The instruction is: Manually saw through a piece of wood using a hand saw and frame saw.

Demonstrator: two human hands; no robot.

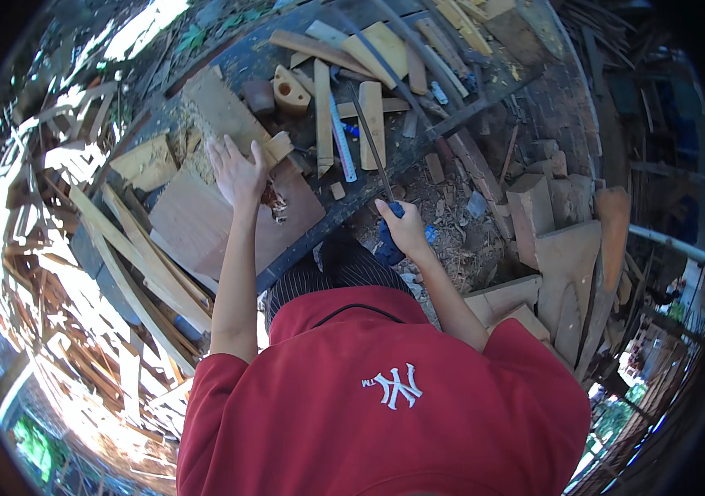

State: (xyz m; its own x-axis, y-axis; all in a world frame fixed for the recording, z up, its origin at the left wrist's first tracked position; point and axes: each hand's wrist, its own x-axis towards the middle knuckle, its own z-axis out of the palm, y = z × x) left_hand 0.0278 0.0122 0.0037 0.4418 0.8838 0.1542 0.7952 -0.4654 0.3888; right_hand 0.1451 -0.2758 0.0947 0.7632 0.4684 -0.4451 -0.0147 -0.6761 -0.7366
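Observation:
My left hand point(239, 172) lies with its fingers spread on the sawdust-strewn wood at the left of the workbench. Under and beside it are a flat brown board point(191, 217) and a thicker plank point(224, 112). Just right of the fingers is a small wood block point(278, 147). Wood shavings point(274, 202) lie by my wrist. My right hand point(406, 230) is closed round the dark blue handle of a handsaw point(371, 140). Its narrow blade points up and away over the bench edge, passing in front of a pale wood block point(371, 107).
On the dark workbench point(410, 157) are a ruler point(342, 145), a holed wood block point(290, 91) and several wood strips. Long offcuts point(138, 248) heap at the left. Stacked boards point(563, 256) stand at the right, near debris on the ground point(452, 223).

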